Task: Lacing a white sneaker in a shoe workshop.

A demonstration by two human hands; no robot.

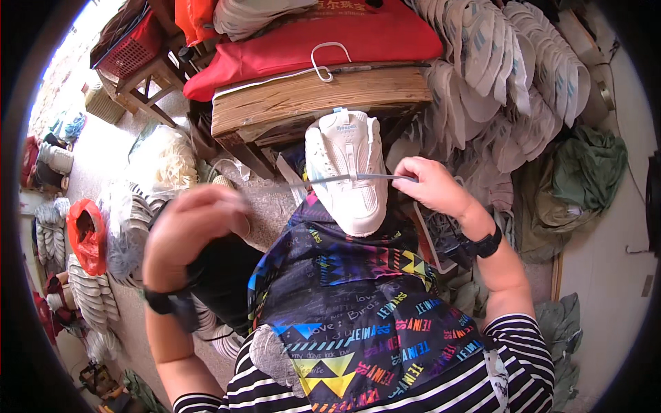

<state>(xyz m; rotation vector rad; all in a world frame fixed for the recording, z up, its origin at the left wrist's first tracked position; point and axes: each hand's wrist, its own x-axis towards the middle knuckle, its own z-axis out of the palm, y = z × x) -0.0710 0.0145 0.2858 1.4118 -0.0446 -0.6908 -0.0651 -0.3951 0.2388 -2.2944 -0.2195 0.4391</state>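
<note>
A white shoe upper (336, 199) stands toe toward me at the front edge of a wooden bench, above my patterned apron. A thin grey cord (387, 177) crosses its middle and stretches out to both sides. My right hand (430, 182), to the right of the shoe, pinches one end of the cord between thumb and fingers. Off to the left, my left hand (196, 224) is blurred by motion, with its fingers curled where the cord's other end reaches it. Both wrists wear dark bands.
On the wooden bench (310, 100) lie a red cloth (310, 45) and a white hooked wire (323, 58). Bundles of white shoe pieces (482, 55) hang at the right. Green cloth (585, 172) is heaped beyond them. An orange bag (86, 237) and bundled pieces line the left floor.
</note>
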